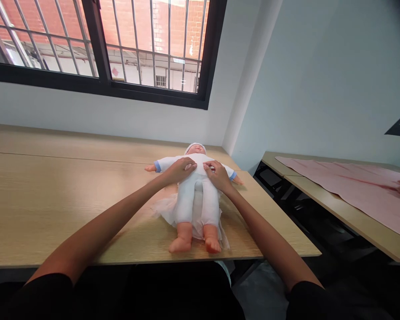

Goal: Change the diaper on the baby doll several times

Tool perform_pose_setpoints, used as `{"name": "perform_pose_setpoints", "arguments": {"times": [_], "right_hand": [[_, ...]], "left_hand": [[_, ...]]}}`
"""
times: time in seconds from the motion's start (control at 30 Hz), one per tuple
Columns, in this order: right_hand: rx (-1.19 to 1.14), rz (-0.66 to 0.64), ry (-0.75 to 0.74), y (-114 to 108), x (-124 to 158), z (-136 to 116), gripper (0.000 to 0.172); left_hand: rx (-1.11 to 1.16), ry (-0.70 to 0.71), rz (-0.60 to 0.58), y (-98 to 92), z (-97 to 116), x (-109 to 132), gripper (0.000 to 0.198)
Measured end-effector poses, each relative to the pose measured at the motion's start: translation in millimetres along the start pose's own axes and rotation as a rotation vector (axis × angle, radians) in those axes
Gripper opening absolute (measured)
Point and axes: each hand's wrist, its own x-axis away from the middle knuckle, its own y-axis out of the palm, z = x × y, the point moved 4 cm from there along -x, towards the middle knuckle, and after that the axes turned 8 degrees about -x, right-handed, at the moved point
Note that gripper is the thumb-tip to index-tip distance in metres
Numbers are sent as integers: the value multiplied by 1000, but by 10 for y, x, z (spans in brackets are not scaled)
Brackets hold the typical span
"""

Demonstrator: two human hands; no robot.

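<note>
so my read: a baby doll (195, 200) is lying on its back on a light wood table (53, 200), feet near the front edge, sheer white fabric (163, 212) bunched under its hips. the left hand (179, 171) and right hand (218, 175) are pressing flat on its tummy, nearly fingertip to fingertip, not gripping anything, which is keeping the doll steady without squashing it.
</note>
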Motion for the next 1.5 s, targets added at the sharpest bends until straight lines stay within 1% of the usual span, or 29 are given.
{"name": "perform_pose_setpoints", "arguments": {"times": [0.07, 0.17, 0.3, 0.4, 0.53, 0.67, 0.77, 0.83, 0.93, 0.97, 1.0, 1.1, 1.17, 1.2, 1.3, 1.5], "right_hand": [[23, 12, -2, -7, 0, 0, 30], [74, 29, -13, -15, 3, -21, 27], [105, 19, -44, -13, 12, -85, 24], [112, 5, -40, -9, 22, -121, 27], [117, -36, 11, 3, 36, -126, 33], [156, -100, 46, 19, 48, -122, 41], [208, -113, 53, 17, 56, -134, 43], [236, -109, 54, 13, 61, -145, 44], [261, -97, 45, 15, 62, -150, 44], [262, -85, 26, 17, 60, -151, 43], [260, -64, -6, 17, 57, -154, 41], [224, 14, -118, 14, 48, -147, 27], [188, 28, -129, 17, 42, -108, 19], [172, 19, -113, 21, 39, -82, 20], [159, -26, -64, 27, 34, -37, 25], [189, -62, -67, -12, 23, -129, 21]], "left_hand": [[-3, 17, -4, 18, 13, 4, 28], [-27, 28, 22, 55, 27, 23, 24], [-82, 69, 40, 85, 85, 49, 17], [-115, 96, 34, 84, 133, 50, 19], [-133, 98, 12, 80, 161, 40, 27], [-110, 88, -36, 91, 163, 36, 32], [-90, 89, -60, 101, 155, 38, 33], [-91, 87, -41, 105, 136, 40, 30], [-115, 92, 33, 113, 90, 42, 21], [-118, 90, 47, 121, 69, 42, 20], [-115, 83, 48, 133, 47, 41, 25], [-71, 22, -5, 172, -23, 39, 55], [-40, -20, -48, 183, -51, 41, 65], [-31, -31, -61, 181, -56, 43, 66], [-42, -20, -64, 154, -31, 50, 58], [-113, 15, -62, 82, 55, 39, 35]]}}
